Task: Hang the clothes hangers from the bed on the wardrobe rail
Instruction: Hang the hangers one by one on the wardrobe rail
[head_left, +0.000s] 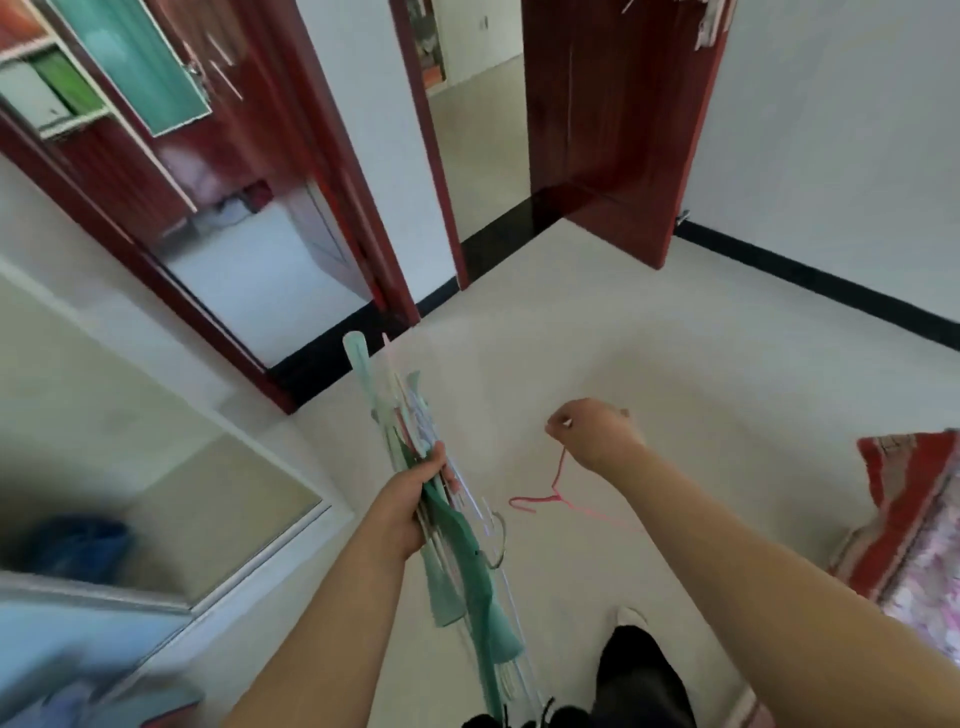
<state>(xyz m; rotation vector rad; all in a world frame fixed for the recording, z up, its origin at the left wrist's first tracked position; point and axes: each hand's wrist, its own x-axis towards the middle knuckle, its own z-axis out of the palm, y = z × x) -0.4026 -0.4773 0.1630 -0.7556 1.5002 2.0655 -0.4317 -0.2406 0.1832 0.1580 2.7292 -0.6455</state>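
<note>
In the head view, the left hand (415, 506) sits at about 6 o'clock of the frame, its grip closed around a bundle of hangers (441, 525), mostly green and white, which points up toward 12 o'clock. At 3 o'clock from it, well apart, the right hand (595, 431) has its fingers curled, and a thin pink hanger (550, 493) hangs down from this grip. A corner of the bed (914, 525) with red cover shows at 4 o'clock. A red door (618, 119) stands open at 1 o'clock, above pale floor (623, 338).
</note>
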